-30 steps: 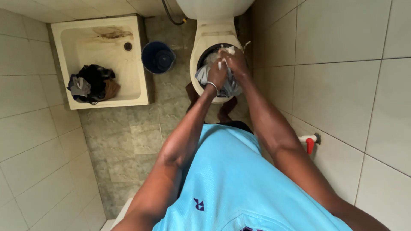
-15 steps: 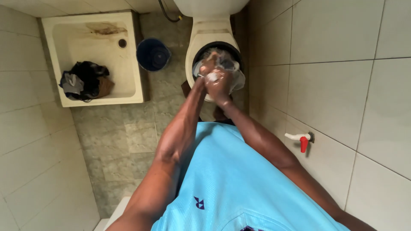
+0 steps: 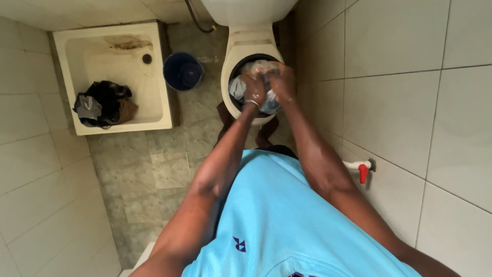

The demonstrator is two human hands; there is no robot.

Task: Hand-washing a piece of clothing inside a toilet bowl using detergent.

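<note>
Head camera looks down: left hand (image 3: 253, 88) and right hand (image 3: 281, 82) both squeeze a wet cloth (image 3: 267, 102) tight, fingers curled shut, over a bowl (image 3: 228, 77).

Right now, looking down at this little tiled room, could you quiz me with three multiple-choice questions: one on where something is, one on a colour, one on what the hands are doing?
1. Where does the dark pile of clothes lie?
A. in the square basin
B. on the floor tiles
C. in the blue bucket

2. What colour is the tap handle on the wall?
A. green
B. red
C. black

3. How are the two hands?
A. hanging apart, holding nothing
B. both closed on the wet cloth
C. one on the wall

Answers:
1 A: the clothes sit in a corner of the basin.
2 B: the tap handle is red.
3 B: the left hand and right hand grip the wet cloth over the toilet.
</note>
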